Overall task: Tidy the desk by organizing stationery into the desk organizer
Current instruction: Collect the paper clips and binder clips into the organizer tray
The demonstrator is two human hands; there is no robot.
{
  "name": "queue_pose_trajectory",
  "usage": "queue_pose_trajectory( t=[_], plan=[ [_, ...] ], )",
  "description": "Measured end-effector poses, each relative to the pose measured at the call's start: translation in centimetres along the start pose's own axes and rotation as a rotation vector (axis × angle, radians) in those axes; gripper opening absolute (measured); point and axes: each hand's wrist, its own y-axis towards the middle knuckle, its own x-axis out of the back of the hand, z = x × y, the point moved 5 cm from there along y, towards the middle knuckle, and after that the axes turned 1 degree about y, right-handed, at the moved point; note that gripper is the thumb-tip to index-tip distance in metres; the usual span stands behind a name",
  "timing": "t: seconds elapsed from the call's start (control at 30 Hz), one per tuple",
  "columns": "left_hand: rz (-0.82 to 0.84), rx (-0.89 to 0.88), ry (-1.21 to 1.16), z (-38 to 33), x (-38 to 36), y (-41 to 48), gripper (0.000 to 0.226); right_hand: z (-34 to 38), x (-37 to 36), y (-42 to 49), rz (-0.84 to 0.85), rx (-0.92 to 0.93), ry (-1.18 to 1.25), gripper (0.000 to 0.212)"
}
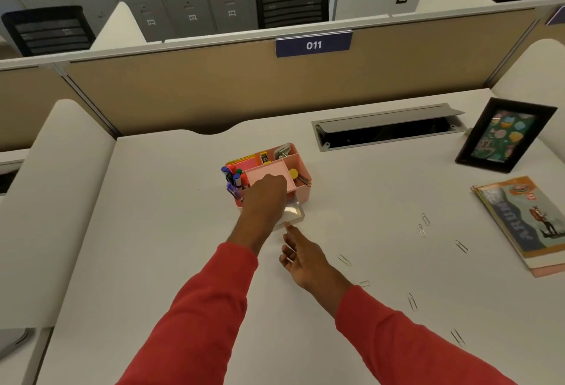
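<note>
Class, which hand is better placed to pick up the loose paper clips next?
Right. The right hand is open beside the nearest paper clip, with the others further right; the left hand is at the organizer.

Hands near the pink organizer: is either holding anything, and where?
The right hand holds nothing, fingers straight. The left hand lies on the pink desk organizer's front edge; whether it grips cannot be told.

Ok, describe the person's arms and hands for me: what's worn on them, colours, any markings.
Both arms are covered by long, plain red fabric sleeves with no print, stripes or logo visible. The left sleeve and the right sleeve each end at the wrist. The left hand and the right hand are bare: no gloves, and no watch or bracelet shows.
</note>
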Motion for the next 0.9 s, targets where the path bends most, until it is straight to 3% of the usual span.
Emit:
queue_pose_trajectory(
  t=[0.07,0.13,0.23,0.33,0.47,0.63,0.9],
  plan=[
    [-0.092,0.008,-0.114,-1.4,0.3,-0.9,0.027,0.5,1.3,-0.7,-0.022,0.041,-0.093,0.036],
    [-0.231,-0.050,-0.127,-4.0,0.4,-2.1,0.036,2.1,3.6,-1.4,-0.055,0.134,-0.189,0.027],
    [-0.373,-0.218,-0.208,-8.6,-1.2,-3.9,0.040,6.1,7.9,-2.2,-0.115,0.397,-0.419,0.009],
    [-0.283,-0.267,-0.349,-12.3,-5.2,-4.8,0.041,11.1,12.9,-2.7,-0.238,0.698,-0.655,0.005],
    [-0.155,-0.282,-0.468,-16.6,-10.9,-5.4,0.037,17.4,19.4,-1.9,-0.439,0.894,-0.867,0.010],
    [-0.040,-0.247,-0.547,-21.3,-15.6,-4.2,0.033,22.9,24.8,0.6,-0.590,0.901,-1.002,0.008],
    [-0.029,-0.076,-0.659,-26.8,-17.5,-1.4,0.032,25.4,25.1,3.8,-0.524,0.863,-1.269,0.010]
  ],
)
